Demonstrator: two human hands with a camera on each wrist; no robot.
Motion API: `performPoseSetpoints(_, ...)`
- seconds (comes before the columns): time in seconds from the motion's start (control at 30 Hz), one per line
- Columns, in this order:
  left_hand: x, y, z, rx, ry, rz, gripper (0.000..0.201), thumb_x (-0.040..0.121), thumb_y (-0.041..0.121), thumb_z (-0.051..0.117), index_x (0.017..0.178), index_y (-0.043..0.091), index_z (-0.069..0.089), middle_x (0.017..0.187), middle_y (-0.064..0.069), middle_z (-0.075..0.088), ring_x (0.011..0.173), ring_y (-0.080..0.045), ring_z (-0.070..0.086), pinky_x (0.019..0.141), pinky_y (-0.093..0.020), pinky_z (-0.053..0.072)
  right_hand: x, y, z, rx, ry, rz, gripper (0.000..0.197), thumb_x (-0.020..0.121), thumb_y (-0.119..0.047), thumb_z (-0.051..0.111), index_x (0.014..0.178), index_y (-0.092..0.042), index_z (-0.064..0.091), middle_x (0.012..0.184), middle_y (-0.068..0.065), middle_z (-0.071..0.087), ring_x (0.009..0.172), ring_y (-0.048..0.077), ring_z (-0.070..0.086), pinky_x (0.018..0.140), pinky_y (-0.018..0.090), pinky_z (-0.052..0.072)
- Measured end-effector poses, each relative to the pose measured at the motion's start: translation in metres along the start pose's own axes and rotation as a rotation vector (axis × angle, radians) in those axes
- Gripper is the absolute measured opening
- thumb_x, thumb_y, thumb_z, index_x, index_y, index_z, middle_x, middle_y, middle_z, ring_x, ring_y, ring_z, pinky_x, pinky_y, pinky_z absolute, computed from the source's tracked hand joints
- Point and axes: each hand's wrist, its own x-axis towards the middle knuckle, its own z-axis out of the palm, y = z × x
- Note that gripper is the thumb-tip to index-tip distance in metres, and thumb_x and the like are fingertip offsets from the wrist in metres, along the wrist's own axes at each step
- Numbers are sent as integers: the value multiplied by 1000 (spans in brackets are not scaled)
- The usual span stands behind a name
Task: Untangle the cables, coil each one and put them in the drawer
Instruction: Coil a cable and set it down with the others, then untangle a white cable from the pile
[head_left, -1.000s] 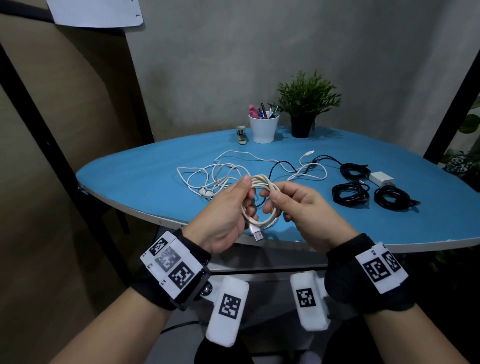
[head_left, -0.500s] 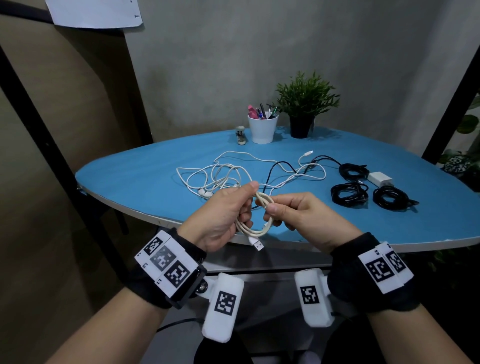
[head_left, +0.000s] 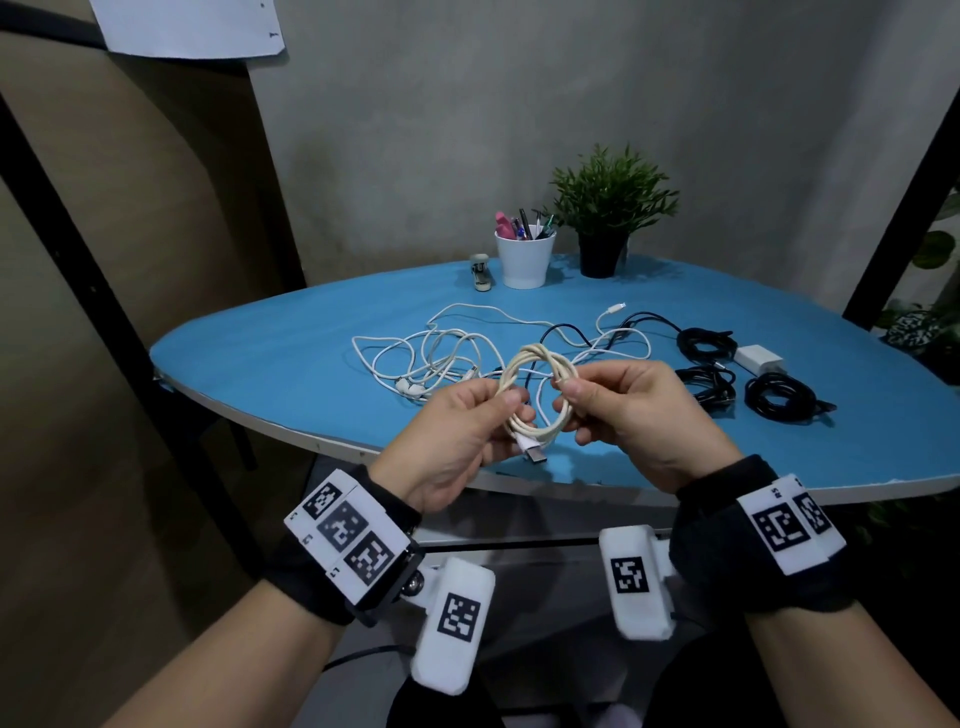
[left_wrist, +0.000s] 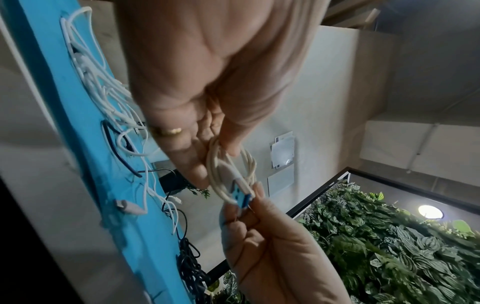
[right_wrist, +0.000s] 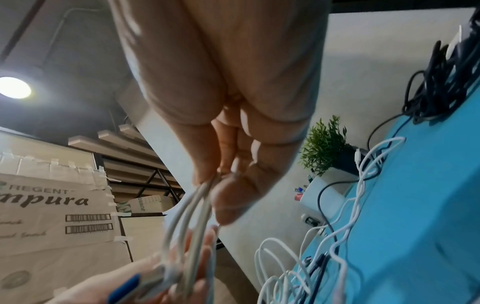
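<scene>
A cream USB cable (head_left: 540, 364), wound into a small coil, is held upright between both hands over the near table edge. My left hand (head_left: 467, 431) pinches its left side, and the USB plug (head_left: 535, 454) pokes out below. My right hand (head_left: 613, 405) pinches the right side with thumb and forefinger. The left wrist view shows the coil (left_wrist: 228, 164) and its blue-tongued plug (left_wrist: 242, 198). In the right wrist view the strands (right_wrist: 187, 226) run from my right fingertips down to my left hand. A tangle of white cables (head_left: 441, 353) lies on the blue table (head_left: 270, 358). No drawer is in view.
Three coiled black cables (head_left: 779, 397) and a white charger (head_left: 756, 358) lie at the right of the table. A white pen cup (head_left: 524, 257), a potted plant (head_left: 608, 208) and a small stapler (head_left: 480, 273) stand at the back. Black frame posts flank the table.
Both hands have lifted the coil a little and turned it more face-on, and the loop looks wider. The cables on the table have not moved.
</scene>
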Motion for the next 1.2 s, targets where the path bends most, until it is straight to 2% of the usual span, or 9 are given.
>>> performPoseSetpoints(0.17, 2, -6, 0, 173, -1, 19, 16, 94, 16, 53, 85, 8, 64, 78, -3, 67, 67, -11, 62, 69, -24, 53, -1, 2, -9, -83, -13, 65, 8, 87, -2, 61, 82, 0, 66, 65, 9, 61, 56, 16, 58, 49, 21, 51)
performPoseSetpoints(0.3, 10, -13, -4, 532, 64, 48, 24, 97, 25, 48, 98, 10, 67, 91, -4, 68, 75, -10, 59, 67, -21, 46, -2, 1, -20, -62, 102, 70, 11, 89, 0, 57, 90, 5, 67, 71, 15, 61, 56, 17, 56, 46, 19, 49)
performPoseSetpoints(0.4, 19, -11, -6, 908, 114, 138, 20, 92, 30, 56, 94, 14, 69, 84, 0, 66, 75, -11, 56, 72, -25, 44, -3, -5, -35, -13, 188, 83, 11, 89, -1, 57, 86, -1, 67, 72, 15, 61, 54, 16, 56, 45, 18, 49)
performPoseSetpoints(0.57, 37, -8, 10, 1328, -35, 95, 27, 85, 36, 62, 89, 10, 68, 87, -5, 68, 80, -18, 60, 72, -29, 47, -8, -10, -62, 23, 283, 86, 9, 90, -4, 57, 90, -1, 66, 72, 12, 62, 58, 16, 57, 45, 18, 49)
performPoseSetpoints(0.67, 47, -12, 17, 1474, -133, 58, 29, 82, 26, 63, 72, -1, 64, 70, -14, 60, 63, -22, 52, 57, -29, 43, -11, -9, -76, 40, 319, 100, 9, 90, -4, 57, 91, 1, 65, 74, 14, 61, 57, 16, 56, 43, 18, 47)
performPoseSetpoints(0.77, 56, -10, 18, 1540, -151, 10, 29, 81, 12, 50, 53, 7, 45, 56, -10, 46, 54, -24, 41, 51, -27, 34, -12, -6, -85, 41, 317, 128, 9, 90, -4, 57, 89, 1, 65, 74, 16, 59, 53, 15, 55, 42, 18, 47)
performPoseSetpoints(0.87, 64, -1, 15, 1428, -113, 0, 21, 88, 17, 49, 71, 8, 56, 68, -8, 53, 62, -21, 46, 53, -25, 36, -5, -4, -90, 14, 290, 178, 10, 90, -4, 56, 88, 4, 63, 73, 17, 58, 49, 14, 54, 43, 19, 49)
performPoseSetpoints(0.97, 72, 14, 12, 854, -4, 40, 17, 92, 18, 54, 77, 12, 55, 66, -3, 55, 58, -14, 48, 53, -22, 39, 6, 0, -92, -42, 239, 263, 14, 91, -5, 56, 95, 8, 61, 75, 17, 60, 54, 17, 56, 45, 22, 52)
performPoseSetpoints(1.2, 81, 59, 5, 243, 201, 432, 15, 95, 8, 51, 82, 15, 52, 75, -1, 56, 59, -8, 51, 57, -16, 47, 46, 1, -91, -243, 181, 462, 10, 93, -5, 55, 88, 4, 57, 75, 17, 53, 63, 22, 58, 47, 28, 55)
